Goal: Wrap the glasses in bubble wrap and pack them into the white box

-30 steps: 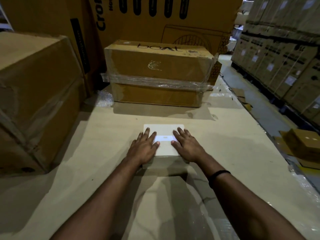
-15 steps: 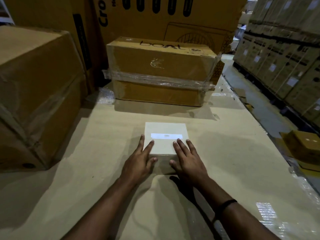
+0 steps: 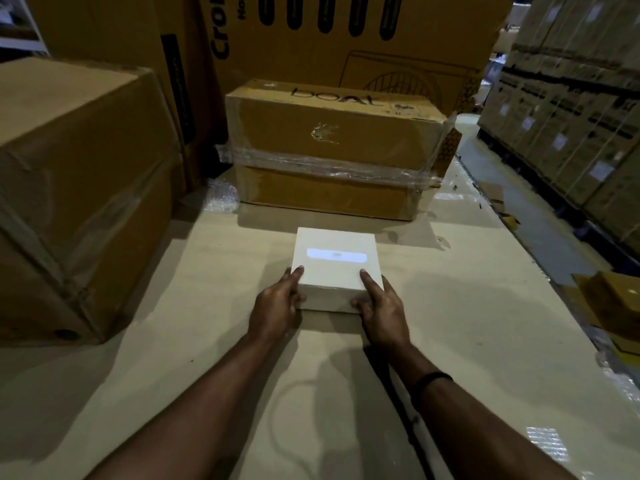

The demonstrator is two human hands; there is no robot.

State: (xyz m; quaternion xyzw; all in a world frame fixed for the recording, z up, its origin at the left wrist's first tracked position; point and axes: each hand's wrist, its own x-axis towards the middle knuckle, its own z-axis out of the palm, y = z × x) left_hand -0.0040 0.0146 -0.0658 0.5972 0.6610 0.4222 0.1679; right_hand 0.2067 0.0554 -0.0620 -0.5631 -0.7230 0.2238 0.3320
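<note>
Head view: the small white cardboard box (image 3: 334, 261) sits closed on the beige worktop (image 3: 450, 323), mid-surface, just before a taped brown carton (image 3: 329, 150). The left hand (image 3: 277, 306) and right hand (image 3: 381, 310) pinch its near corners, forefingers on the lid. Held only there, the far edge could dip or the lid slip when lifted. The lid faces up. The box looks almost square, and its pale label strip runs side to side.

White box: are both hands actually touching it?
Touching. The head view shows the left hand gripping the white box at its near left corner, the right hand at its near right corner, both reaching onto its top.
</note>
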